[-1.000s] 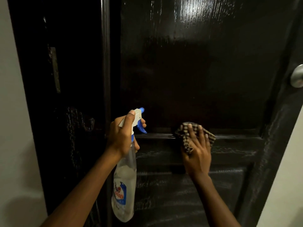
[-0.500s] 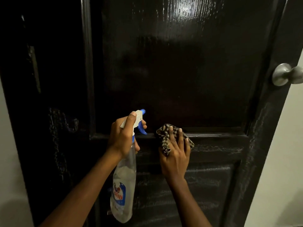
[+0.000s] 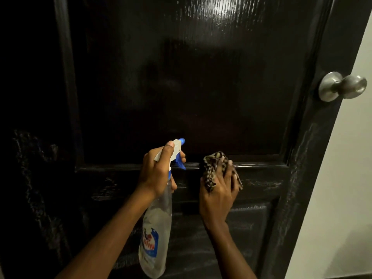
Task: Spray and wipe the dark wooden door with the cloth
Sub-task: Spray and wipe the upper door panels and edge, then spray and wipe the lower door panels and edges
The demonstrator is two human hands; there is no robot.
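The dark wooden door (image 3: 201, 87) fills the view, glossy, with a raised panel above and a horizontal rail at mid height. My left hand (image 3: 157, 174) grips the neck of a clear spray bottle (image 3: 155, 232) with a white head and blue trigger, its nozzle pointing at the door. My right hand (image 3: 218, 196) holds a bunched checked cloth (image 3: 211, 170) and presses it against the rail just below the upper panel's lower edge. Streaks of wetness show on the rail and lower panel.
A round metal door knob (image 3: 342, 86) sticks out at the door's right edge. A pale wall (image 3: 342, 198) runs down the right side. The dark door frame (image 3: 30, 137) stands to the left.
My right hand has slid the cloth leftward along the rail, closer to the bottle. The view has shifted right, bringing the knob fully in. My left hand keeps the bottle in place.
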